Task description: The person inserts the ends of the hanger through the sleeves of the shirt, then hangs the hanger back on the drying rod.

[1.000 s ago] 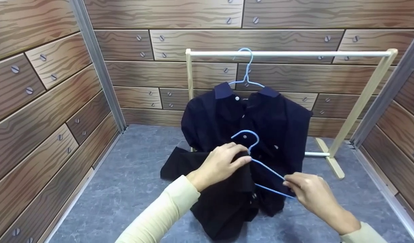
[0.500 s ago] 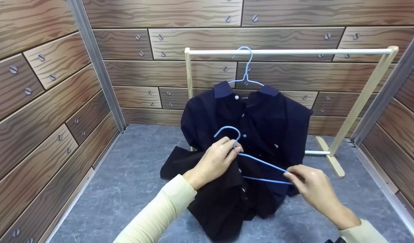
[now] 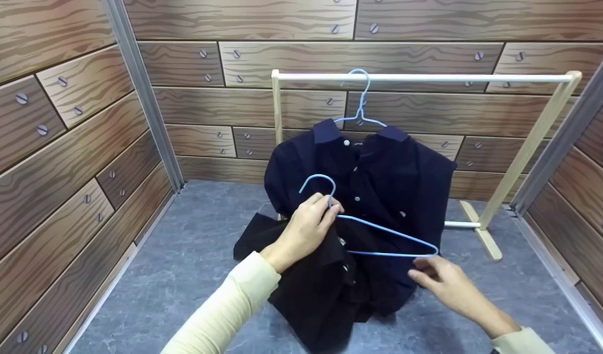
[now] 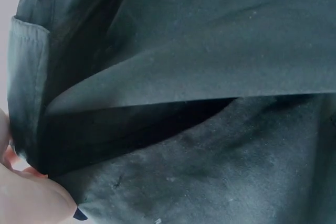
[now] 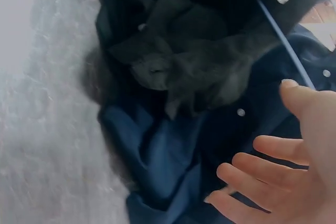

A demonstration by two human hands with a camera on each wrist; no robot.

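My left hand (image 3: 305,223) grips a black shirt (image 3: 311,295) together with the neck of a blue hanger (image 3: 385,227), whose hook points up and left. One shoulder of the hanger is inside the shirt and hidden; the other end sticks out bare to the right. In the left wrist view, the thumb (image 4: 37,200) presses on the edge of the dark cloth. My right hand (image 3: 446,285) is just below the hanger's bare corner, fingers loosely apart and holding nothing. Its spread fingers (image 5: 252,182) show in the right wrist view. White buttons dot the black shirt's front.
Behind the hands, a navy shirt (image 3: 409,172) hangs on another blue hanger (image 3: 361,105) from the white rail (image 3: 458,77) of a wooden rack (image 3: 527,152). Its lower part reaches the grey floor (image 3: 173,275). Wood-patterned panels (image 3: 203,108) enclose the space.
My left hand has moved left and slightly up with the hanger and black shirt. My right hand has let go of the hanger's bare arm and dropped just below its corner.
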